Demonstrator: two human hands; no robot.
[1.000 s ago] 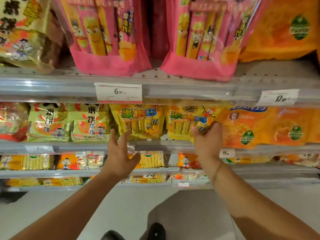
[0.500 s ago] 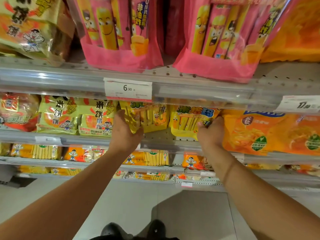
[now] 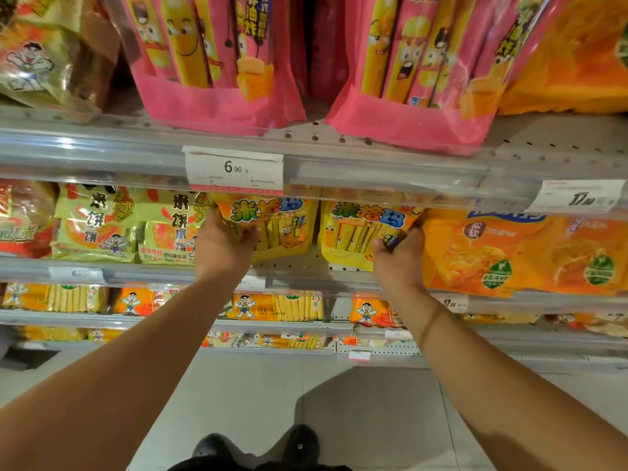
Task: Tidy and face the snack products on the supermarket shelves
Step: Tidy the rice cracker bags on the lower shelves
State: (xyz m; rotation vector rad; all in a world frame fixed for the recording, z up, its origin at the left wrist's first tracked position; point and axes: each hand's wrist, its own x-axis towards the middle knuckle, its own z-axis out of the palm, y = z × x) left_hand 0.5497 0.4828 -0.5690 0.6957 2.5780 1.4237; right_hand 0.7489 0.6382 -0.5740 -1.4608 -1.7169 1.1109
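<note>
Left hand [image 3: 222, 244]: we see its fingers curled on the left yellow bag [image 3: 272, 229].
Right hand [image 3: 399, 256]: at 3 o'clock, its fingers pinch the right yellow bag [image 3: 360, 232].

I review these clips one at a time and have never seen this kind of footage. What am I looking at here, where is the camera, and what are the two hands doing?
There is no machine here: a person wears a wide-angle camera on the head, looking forward and down, so you see both bare arms reaching out to supermarket shelves.

The left hand grips the left edge of one yellow snack bag. The right hand grips the lower right corner of the neighbouring yellow snack bag. Both bags stand on the middle shelf.

Above them stand pink snack bags behind a price tag reading 6.90. Orange bags sit to the right, green-yellow rice cracker bags to the left. The person's dark shoes show at the bottom.
</note>
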